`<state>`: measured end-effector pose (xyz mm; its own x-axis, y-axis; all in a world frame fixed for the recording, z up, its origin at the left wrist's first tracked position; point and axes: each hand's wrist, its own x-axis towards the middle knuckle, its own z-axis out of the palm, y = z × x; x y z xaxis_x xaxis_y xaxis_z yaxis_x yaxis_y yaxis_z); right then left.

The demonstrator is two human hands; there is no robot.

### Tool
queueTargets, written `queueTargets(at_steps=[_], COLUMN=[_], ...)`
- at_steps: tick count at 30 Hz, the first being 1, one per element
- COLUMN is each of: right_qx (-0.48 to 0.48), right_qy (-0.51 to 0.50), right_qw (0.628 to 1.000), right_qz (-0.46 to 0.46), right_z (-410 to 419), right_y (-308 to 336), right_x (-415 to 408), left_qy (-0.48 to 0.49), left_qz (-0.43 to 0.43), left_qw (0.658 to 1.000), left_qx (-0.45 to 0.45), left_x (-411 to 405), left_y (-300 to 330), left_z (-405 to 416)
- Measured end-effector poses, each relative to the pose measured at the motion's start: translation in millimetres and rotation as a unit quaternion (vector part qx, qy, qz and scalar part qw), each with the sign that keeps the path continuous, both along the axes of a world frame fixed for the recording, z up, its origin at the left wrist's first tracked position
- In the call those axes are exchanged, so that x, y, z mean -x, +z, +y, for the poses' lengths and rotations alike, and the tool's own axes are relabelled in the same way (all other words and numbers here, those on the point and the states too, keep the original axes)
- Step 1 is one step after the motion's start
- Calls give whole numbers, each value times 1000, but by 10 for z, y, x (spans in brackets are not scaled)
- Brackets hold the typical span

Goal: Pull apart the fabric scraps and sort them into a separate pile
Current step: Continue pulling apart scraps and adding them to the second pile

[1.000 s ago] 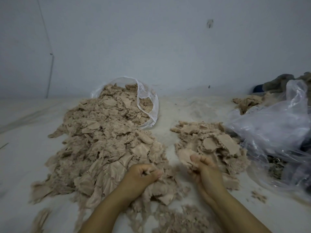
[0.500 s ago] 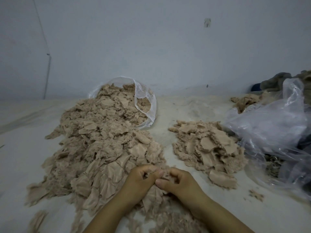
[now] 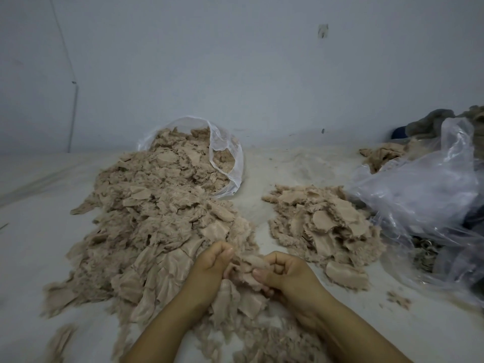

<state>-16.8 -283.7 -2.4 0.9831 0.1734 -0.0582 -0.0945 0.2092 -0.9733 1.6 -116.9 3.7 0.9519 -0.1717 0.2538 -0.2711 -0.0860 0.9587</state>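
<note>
White sheeting runs to a plain wall, with the big heap spilling from a bag at left and the sorted pile at right. Left hand and right hand each have a pinching grip on one scrap between them (near the heap's edge); pull steadily sideways, thumbs close to the join

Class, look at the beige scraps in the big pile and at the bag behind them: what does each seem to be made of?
Scraps: apparently soft woven or mesh fabric, matte beige; a fine grid texture shows on flat pieces, and the edges are fuzzy and frayed. The exact fibre cannot be told.
Bag: probably thin clear plastic film, glossy; it is see-through, crinkled and catches highlights.
</note>
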Motion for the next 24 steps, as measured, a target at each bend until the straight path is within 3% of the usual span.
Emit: queueTargets(at_steps=[5, 8, 11, 13, 15, 18, 21, 24], right_qx=[-17, -36, -2, 44, 117, 145, 133, 167], right_qy=[-13, 26, 56, 15, -58, -128, -138, -118], right_qw=[1000, 999, 998, 996, 979, 958, 944, 939], right_qz=[-4, -1, -8, -72, -155, -212, -267, -277], right_z=[-38, -72, -24, 8, -7, -37, -15, -1], right_y=[-4, -14, -14, -11, -29, -42, -49, -70], right_x=[-21, -26, 25, 44, 13, -31, -17, -7], left_qy=[56, -29, -90, -93, -115, -143, -170, -96], left_qz=[-2, 40, 63, 59, 112, 204, 206, 178], left_qw=[998, 998, 994, 992, 987, 964, 957, 967], left_qx=[43, 50, -25, -68, 7, 95, 113, 153], left_x=[-60, -18, 52, 71, 59, 35, 53, 11], left_y=[18, 41, 14, -15, -21, -7, -27, -50], left_z=[81, 106, 35, -6, -7, 27, -39, -64])
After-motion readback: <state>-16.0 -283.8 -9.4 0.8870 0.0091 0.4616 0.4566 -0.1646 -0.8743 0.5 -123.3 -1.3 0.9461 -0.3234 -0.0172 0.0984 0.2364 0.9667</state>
